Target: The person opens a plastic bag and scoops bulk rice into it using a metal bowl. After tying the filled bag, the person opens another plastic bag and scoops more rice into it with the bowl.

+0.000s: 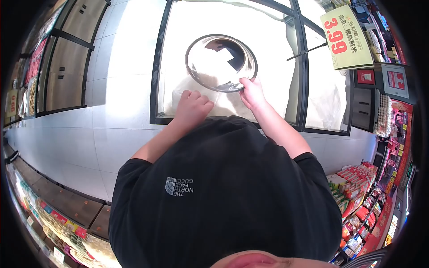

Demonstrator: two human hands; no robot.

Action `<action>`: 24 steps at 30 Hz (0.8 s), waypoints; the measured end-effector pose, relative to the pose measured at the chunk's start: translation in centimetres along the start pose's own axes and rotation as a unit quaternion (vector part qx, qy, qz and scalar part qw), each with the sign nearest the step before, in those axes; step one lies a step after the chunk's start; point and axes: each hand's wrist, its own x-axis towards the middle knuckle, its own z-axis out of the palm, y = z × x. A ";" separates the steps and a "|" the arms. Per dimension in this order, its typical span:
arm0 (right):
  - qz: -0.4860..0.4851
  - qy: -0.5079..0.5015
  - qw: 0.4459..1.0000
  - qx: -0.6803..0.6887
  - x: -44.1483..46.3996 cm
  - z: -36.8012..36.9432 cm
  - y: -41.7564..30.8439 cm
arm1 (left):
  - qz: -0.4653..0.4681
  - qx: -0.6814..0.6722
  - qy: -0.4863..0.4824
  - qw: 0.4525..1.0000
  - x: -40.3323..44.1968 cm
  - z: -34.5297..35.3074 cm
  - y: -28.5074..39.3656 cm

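A shiny round metal bowl point(245, 71) is tilted over a bin of white grain, which looks like rice point(272, 53). My right hand point(253, 93) grips the bowl's near right rim, thumb on the inside. Bright glare whitens part of the bowl, so I cannot tell how much it holds. To the left of that, my left hand point(193, 107) is closed with curled fingers at the bin's near side. Thin clear plastic point(177, 97) shows around its fingers and seems to be held in them. Whether it is a bag or a liner is unclear.
The bin has a black frame point(157, 71), with a divider on the right. A yellow price sign point(347, 39) reading 3.99 stands on a rod over that divider. Egg trays point(384, 115) and packaged goods point(357, 192) line the right; dark cabinets point(69, 67) stand left.
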 end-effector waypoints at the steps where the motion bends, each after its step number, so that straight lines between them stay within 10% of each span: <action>1: 0.009 0.009 1.000 -0.019 0.0 -0.1 0.1 | 0.002 0.004 -0.001 1.000 0.0 0.0 0.0; 24: -0.189 -0.051 0.963 -0.184 -3.7 2.0 1.3 | 0.022 -0.079 -0.025 0.996 -0.1 0.0 0.1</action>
